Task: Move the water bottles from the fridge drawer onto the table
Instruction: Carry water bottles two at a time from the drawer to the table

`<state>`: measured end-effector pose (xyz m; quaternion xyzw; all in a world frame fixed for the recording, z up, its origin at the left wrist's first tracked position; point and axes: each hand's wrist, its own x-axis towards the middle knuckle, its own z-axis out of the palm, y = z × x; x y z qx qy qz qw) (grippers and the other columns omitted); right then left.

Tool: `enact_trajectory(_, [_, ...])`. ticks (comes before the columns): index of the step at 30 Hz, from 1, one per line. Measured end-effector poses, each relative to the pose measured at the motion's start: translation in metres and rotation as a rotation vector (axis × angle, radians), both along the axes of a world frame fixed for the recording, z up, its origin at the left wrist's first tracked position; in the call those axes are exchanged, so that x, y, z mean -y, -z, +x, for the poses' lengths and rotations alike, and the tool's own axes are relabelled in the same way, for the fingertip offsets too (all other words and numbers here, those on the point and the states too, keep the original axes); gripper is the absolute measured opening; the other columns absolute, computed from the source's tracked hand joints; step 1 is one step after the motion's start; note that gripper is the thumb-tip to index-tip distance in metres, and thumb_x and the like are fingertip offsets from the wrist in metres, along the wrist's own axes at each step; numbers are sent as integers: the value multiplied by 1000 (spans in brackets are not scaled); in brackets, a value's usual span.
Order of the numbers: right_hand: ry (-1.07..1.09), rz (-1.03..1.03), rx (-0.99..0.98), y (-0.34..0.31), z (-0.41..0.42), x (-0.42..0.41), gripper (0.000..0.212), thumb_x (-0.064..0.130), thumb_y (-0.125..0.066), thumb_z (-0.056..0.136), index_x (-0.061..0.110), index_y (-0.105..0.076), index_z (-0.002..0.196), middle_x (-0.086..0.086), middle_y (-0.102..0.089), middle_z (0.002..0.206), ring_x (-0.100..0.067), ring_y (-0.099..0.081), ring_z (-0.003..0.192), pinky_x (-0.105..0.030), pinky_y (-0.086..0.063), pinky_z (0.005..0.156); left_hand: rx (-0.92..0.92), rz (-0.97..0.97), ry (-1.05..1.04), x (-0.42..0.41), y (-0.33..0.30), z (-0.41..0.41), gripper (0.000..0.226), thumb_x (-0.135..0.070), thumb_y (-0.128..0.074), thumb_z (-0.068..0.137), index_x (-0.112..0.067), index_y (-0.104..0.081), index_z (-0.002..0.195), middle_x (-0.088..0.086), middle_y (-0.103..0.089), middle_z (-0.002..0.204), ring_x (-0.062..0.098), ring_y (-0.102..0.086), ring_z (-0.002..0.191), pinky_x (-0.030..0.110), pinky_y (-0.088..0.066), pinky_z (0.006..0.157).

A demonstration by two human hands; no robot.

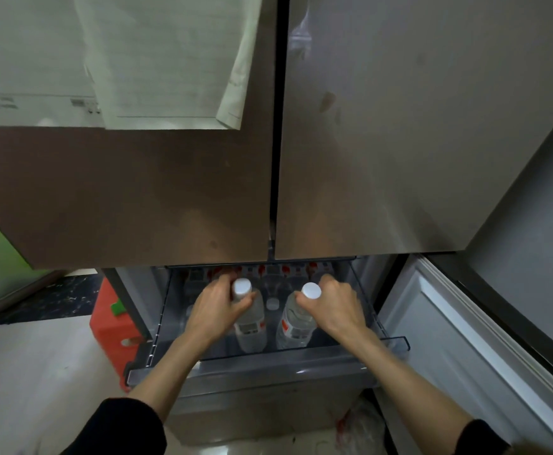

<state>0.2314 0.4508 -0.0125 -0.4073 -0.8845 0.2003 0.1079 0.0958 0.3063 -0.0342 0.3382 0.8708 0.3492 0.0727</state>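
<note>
The fridge drawer [252,367] is pulled out below two closed upper doors. Two clear water bottles with white caps and red-white labels stand upright over its front part. My left hand [217,307] is wrapped around the neck of the left bottle [251,326]. My right hand [332,303] grips the neck of the right bottle [296,323]. More bottles [271,274] with red labels stand in a row at the back of the drawer, half hidden under the doors. One white cap [272,303] shows between the two held bottles.
The closed fridge doors [268,159] hang directly above the drawer, with papers [157,60] stuck on the left one. A red plastic stool [112,326] stands left of the drawer. An open lower door [458,339] is on the right. A plastic bag [362,425] lies on the floor.
</note>
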Motion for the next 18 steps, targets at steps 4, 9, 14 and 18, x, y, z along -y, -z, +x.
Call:
enact_trajectory(4, [-54,124,-6,8,2,1,54,60,-52,83,10,-54,104,-10,-68,97,-31,-64,90,-29,-39,62,26,28,31,-7,11,0,45,-42,-61,84,-15,-52,118,8,-59,110,22,-55,102,32,-48,84])
enact_trajectory(9, [-269,-206,-65,35,9,-10,62,54,-63,79,24,-41,129,2,-49,125,-17,-52,112,-35,-47,90,261,123,81,-13,22,14,51,-43,-51,89,-20,-37,132,-2,-49,130,15,-46,122,35,-38,104])
enact_trajectory(14, [-338,-430,-72,43,7,-17,73,32,-71,79,25,-29,139,3,-47,137,-14,-47,125,-33,-41,103,298,-22,150,-14,30,6,60,-41,-63,83,-25,-35,133,-2,-41,130,15,-39,126,39,-34,108])
enact_trajectory(18, [-336,-515,-67,44,1,-19,73,26,-69,82,21,-25,140,2,-46,139,-14,-45,125,-25,-37,100,382,-17,201,-14,34,2,77,-27,-75,74,-25,-29,135,-1,-38,134,16,-38,127,36,-34,109])
